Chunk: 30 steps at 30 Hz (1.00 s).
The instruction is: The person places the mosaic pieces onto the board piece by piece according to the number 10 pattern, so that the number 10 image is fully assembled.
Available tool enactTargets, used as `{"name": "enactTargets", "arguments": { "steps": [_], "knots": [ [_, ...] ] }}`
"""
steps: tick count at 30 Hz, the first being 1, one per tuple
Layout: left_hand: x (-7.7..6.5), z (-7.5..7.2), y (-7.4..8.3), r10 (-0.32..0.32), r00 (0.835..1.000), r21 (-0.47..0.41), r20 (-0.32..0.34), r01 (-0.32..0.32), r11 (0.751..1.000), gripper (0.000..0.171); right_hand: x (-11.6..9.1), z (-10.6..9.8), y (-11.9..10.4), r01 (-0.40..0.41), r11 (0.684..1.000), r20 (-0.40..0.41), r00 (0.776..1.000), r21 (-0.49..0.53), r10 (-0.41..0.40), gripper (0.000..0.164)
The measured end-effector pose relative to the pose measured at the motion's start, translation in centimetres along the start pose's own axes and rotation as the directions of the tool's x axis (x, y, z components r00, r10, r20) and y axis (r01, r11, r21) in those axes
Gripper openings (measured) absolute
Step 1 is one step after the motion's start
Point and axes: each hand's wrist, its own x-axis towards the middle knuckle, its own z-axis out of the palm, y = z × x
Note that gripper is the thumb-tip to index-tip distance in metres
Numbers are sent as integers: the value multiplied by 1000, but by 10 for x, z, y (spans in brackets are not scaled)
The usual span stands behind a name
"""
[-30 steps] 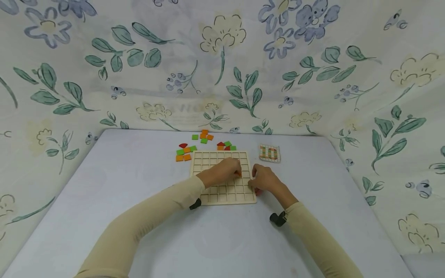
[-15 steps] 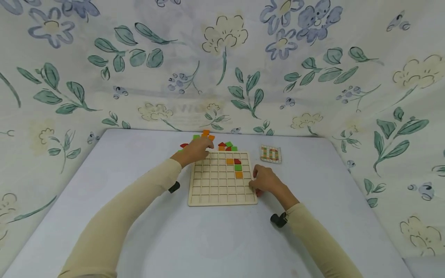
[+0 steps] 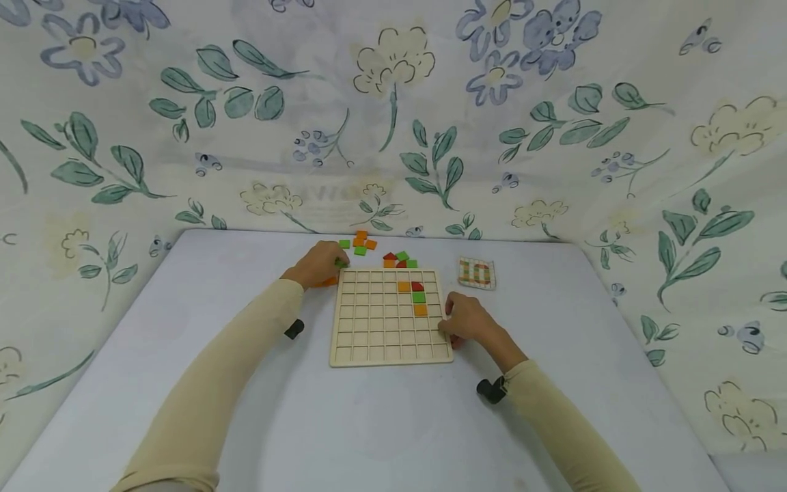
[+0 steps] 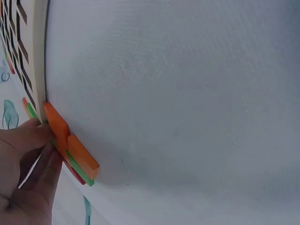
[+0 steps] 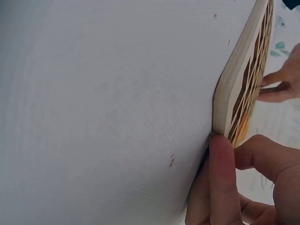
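My left hand (image 3: 316,265) is at the board's far left corner, its thumb and fingertips pinching a green square tile (image 3: 340,262). Beside those fingers, orange tiles (image 4: 80,154) lie bunched with another green tile (image 4: 78,169) and a red piece, partly hidden by the hand. The wooden grid board (image 3: 375,335) lies flat in front of me. Set in its cells are two orange tiles (image 3: 421,310), one green tile (image 3: 419,297) and one red piece (image 3: 417,286). On the right, my right hand (image 3: 470,318) grips the board's edge with bent fingers.
Behind the board lie loose orange and green tiles (image 3: 359,242) and a small red, orange and green cluster (image 3: 402,256). A checked patterned card (image 3: 476,273) lies to the right. The white table (image 3: 393,424) meets a floral cloth (image 3: 393,137) at the back.
My left hand has moved from the board's cells over its far edge to the tiles at the left, where it pinches a green one. An orange tile stays in a cell. The right hand has not moved.
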Motion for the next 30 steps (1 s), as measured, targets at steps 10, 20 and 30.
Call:
{"name": "enactTargets", "arguments": {
  "steps": [10, 20, 30],
  "knots": [
    [4, 3, -5, -42, 999, -25, -5, 42, 999, 31, -1, 0, -2, -9, 1000, 11, 1000, 11, 9, 25],
    [5, 2, -3, -29, 999, -36, -42, 28, 999, 32, -2, -1, -3, -7, 1000, 15, 1000, 10, 6, 26],
    [-6, 13, 63, 268, 962, 19, -57, -267, 964, 30, -4, -1, -3, 14, 1000, 1, 1000, -22, -14, 25]
  ]
}}
